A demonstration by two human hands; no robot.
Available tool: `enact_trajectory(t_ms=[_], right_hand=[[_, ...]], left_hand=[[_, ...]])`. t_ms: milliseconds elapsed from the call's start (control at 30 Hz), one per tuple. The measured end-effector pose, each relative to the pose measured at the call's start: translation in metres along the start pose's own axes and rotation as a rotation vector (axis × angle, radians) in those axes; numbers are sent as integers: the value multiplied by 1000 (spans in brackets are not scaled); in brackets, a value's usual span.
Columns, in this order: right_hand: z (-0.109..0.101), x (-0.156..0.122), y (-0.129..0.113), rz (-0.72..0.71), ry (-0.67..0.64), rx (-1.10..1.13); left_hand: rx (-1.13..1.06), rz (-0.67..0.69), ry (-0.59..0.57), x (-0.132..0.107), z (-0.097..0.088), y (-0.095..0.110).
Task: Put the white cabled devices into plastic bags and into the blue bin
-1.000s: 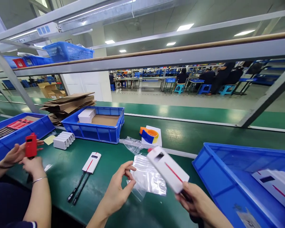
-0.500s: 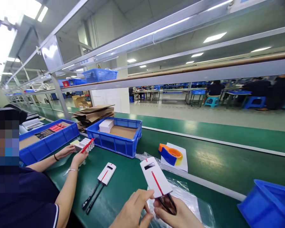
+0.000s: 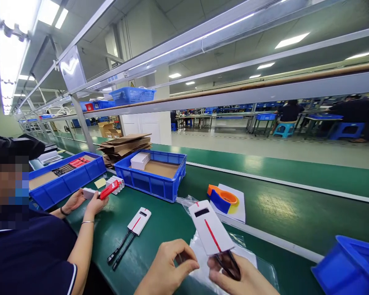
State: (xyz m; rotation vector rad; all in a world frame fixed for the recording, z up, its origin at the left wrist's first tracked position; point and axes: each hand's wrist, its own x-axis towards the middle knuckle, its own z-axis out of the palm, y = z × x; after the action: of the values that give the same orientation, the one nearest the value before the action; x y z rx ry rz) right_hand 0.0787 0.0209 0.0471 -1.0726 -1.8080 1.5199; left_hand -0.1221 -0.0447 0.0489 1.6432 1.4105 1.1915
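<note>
My right hand (image 3: pixel 238 272) is closed round the black cable at the lower end of a white flat sleeve (image 3: pixel 213 233), holding it up at a tilt. This sleeve has a dark window slot and a red stripe. To its left is my left hand (image 3: pixel 170 266), apart from the sleeve, fingers curled and thumb and forefinger brought together; whether anything is between them I cannot make out. Clear plastic bags (image 3: pixel 199 250) lie on the green bench under both hands. A similar white sleeve (image 3: pixel 139 221) rests to the left, two black cable ends reaching toward me.
At left a co-worker's hands (image 3: pixel 94 205) hold a red-and-white piece beside white holders. Blue trays (image 3: pixel 150 188) stand behind, near stacked cardboard (image 3: pixel 126 145). An orange-and-blue tape dispenser (image 3: pixel 223 198) sits on white paper. A blue bin (image 3: pixel 347 266) is at right.
My left hand has come away from the white sleeve's lower edge, and the sleeve sits slightly further right. The co-worker's red piece has turned and shifted left from the white holders.
</note>
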Motion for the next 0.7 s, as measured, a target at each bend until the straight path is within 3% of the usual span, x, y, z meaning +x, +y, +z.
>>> enact_trajectory(t_ms=[133, 400, 700], right_hand=[[0, -2, -4, -29, -134, -17], [-6, -9, -19, -61, -225, 59], [-19, -16, -28, -27, -212, 23]], left_hand=[[-6, 44, -20, 3, 5, -5], [-137, -163, -74, 3, -6, 4], [-210, -148, -76, 8, -11, -7]])
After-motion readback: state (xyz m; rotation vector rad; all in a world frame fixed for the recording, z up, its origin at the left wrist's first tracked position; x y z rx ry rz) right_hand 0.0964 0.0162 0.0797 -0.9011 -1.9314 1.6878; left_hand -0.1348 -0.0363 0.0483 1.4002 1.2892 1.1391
